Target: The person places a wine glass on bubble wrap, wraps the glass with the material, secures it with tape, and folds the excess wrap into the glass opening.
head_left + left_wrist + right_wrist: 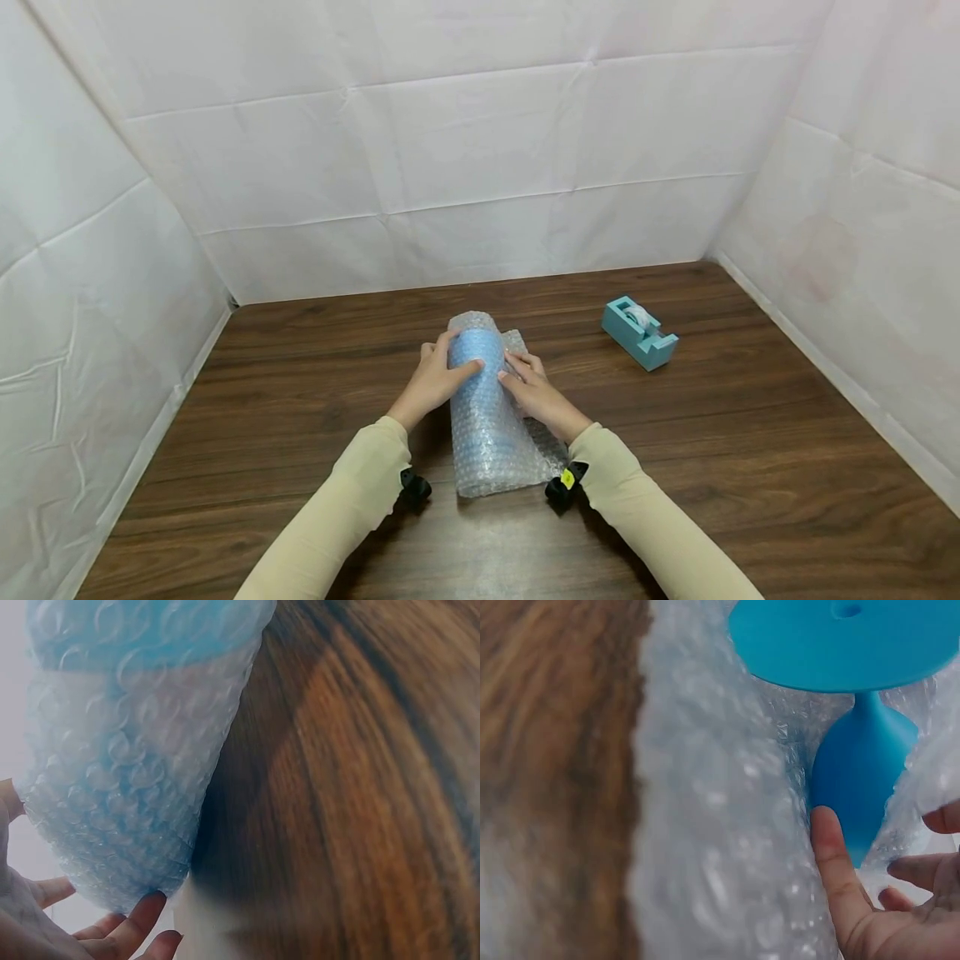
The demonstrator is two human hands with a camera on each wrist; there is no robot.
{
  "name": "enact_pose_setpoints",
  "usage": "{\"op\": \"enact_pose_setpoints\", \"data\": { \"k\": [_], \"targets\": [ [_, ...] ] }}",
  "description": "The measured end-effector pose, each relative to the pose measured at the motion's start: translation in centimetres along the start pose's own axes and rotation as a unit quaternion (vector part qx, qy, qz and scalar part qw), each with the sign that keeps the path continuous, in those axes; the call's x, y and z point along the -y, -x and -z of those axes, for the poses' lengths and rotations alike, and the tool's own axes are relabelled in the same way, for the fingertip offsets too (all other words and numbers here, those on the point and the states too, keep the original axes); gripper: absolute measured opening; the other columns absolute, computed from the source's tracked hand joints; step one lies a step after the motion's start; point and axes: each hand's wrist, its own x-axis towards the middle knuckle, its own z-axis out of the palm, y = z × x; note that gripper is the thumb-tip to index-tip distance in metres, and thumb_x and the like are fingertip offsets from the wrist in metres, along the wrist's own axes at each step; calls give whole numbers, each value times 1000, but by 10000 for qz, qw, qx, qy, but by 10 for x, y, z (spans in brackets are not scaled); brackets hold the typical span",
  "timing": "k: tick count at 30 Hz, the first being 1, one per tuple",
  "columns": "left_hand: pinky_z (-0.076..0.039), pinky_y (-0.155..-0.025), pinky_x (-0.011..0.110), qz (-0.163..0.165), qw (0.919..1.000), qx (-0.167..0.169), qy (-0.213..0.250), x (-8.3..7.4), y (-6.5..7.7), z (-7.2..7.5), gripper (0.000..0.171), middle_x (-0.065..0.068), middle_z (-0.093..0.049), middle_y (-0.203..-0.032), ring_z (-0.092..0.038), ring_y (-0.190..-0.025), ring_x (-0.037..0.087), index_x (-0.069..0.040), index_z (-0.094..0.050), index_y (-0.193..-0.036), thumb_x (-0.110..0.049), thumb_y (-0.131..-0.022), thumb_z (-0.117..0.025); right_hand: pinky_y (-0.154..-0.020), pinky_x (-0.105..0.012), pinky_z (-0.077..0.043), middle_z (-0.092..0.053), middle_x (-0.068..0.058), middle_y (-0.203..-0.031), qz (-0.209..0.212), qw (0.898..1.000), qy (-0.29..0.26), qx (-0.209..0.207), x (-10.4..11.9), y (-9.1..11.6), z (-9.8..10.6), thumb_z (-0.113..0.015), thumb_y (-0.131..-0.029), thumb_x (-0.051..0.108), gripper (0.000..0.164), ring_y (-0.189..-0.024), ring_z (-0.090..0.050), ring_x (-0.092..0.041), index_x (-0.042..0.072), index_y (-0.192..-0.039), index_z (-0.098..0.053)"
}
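Note:
A blue goblet (859, 769) lies on its side inside a roll of bubble wrap (480, 450), its round foot showing at the open end in the right wrist view. My left hand (437, 379) grips the roll's left side near the far end, thumb on top and fingers round the outside. On the opposite side my right hand (536, 392) holds the bubble wrap. In the right wrist view that hand's thumb touches the goblet's bowl, and its other fingers are bent at the wrap's edge. A loose flap of wrap lies under the right wrist.
A teal tape dispenser (641, 333) with a roll of clear tape stands to the right on the dark wooden table (300, 400). White sheeting (480, 142) closes off the back and both sides. Small black cameras hang below each wrist.

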Motion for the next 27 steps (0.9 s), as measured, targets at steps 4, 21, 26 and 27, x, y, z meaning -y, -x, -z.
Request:
{"op": "enact_pose_setpoints", "data": {
  "k": [4, 21, 26, 27],
  "targets": [
    [-42, -98, 59, -18, 10000, -15, -11, -1, -1, -2, 76, 23, -25, -143, -45, -125, 44, -18, -20, -153, -44, -92, -59, -104, -58, -38, 10, -11, -161, -16, 9996, -199, 202, -2, 1, 4, -39, -104, 37, 61, -144, -20, -42, 22, -156, -10],
    [-47, -92, 57, -8, 9998, -112, -151, -7, 1, -8, 76, 21, -26, -139, -51, -114, 42, -22, -20, -153, -45, -92, -59, -95, -51, -49, -26, -19, -155, 439, 9989, -22, 132, -8, 4, 7, -41, -104, 32, 60, -135, -39, -42, 35, -154, -9],
    [-46, -92, 57, -36, 9998, -109, -177, -8, 1, -8, 76, 20, -26, -139, -51, -114, 42, -23, -20, -153, -46, -92, -59, -96, -48, -49, -29, -19, -154, 536, 9981, 301, -37, -7, 6, 7, -42, -104, 32, 58, -133, -43, -39, 35, -154, -14],
    [-46, -92, 57, -36, 9998, -105, -184, -8, 1, -8, 76, 20, -26, -139, -51, -114, 42, -23, -21, -153, -46, -92, -59, -96, -48, -48, -30, -19, -154, 539, 9979, 362, -79, -7, 6, 8, -43, -103, 33, 57, -131, -45, -39, 35, -154, -15]
  ]
}}
